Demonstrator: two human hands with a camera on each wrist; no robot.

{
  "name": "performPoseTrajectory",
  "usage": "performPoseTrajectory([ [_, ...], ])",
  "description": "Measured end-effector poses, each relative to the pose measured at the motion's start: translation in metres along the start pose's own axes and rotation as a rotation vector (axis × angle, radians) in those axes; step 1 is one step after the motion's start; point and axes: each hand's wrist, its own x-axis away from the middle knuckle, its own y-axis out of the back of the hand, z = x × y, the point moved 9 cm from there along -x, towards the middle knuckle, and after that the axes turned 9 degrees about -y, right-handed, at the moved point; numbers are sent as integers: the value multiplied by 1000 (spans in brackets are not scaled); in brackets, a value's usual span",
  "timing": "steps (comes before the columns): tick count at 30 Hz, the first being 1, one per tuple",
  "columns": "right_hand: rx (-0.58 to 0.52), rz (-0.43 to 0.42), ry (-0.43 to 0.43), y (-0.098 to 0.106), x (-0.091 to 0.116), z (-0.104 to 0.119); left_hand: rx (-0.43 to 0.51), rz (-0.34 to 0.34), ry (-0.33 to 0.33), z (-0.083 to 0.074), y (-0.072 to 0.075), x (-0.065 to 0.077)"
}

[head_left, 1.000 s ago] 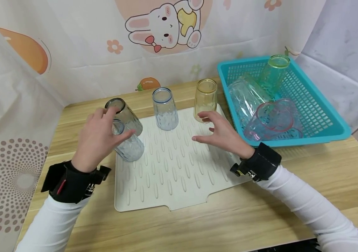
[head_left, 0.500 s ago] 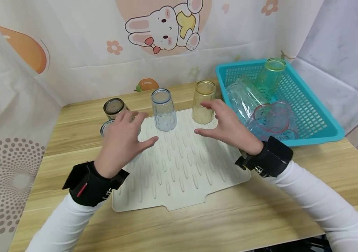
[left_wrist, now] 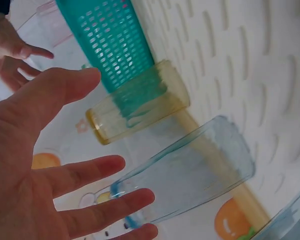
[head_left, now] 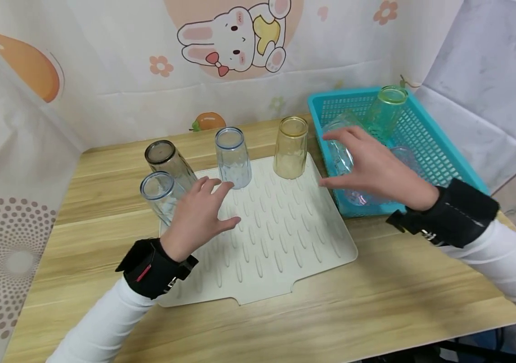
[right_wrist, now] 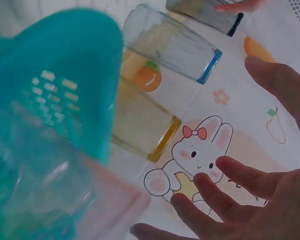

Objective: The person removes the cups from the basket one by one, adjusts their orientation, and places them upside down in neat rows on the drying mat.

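Note:
My left hand (head_left: 198, 216), fingers spread and holding nothing, hovers over the left part of the pale ribbed drying mat (head_left: 280, 237). Beside it stand a blue-rimmed glass (head_left: 160, 194) and a dark-rimmed glass (head_left: 167, 159), partly covered by the hand. Another blue-rimmed glass (head_left: 234, 161) and a yellow glass (head_left: 291, 151) stand upside down along the mat's back edge. My right hand (head_left: 380, 169) is over the near left side of the turquoise basket (head_left: 448, 151), thumb and fingers apart, with nothing in its grasp. It hides part of a pink glass (right_wrist: 115, 200) in the basket.
Inside the basket a green-rimmed glass (head_left: 387, 111) stands upside down and a clear glass (head_left: 341, 151) lies tilted. A wooden table (head_left: 330, 312) carries everything. A printed curtain (head_left: 117, 60) hangs right behind it.
My left hand has let go of the front blue-rimmed glass and moved right and a little toward me. My right hand has moved right, from near the yellow glass to over the basket.

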Motion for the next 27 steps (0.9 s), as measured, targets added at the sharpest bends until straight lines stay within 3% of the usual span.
performPoseTrajectory([
  [8, 148, 76, -43, 11, 5, -29, 117, 109, 2, 3, -27, 1],
  [15, 232, 154, -85, 8, 6, -59, 223, 178, 38, 7, -48, 9],
  [20, 234, 203, -111, 3, 8, -74, 312, 179, 55, 11, -59, 19],
  [27, 203, 240, -155, -3, 12, -83, 399, 161, 31, 9, -70, 29],
])
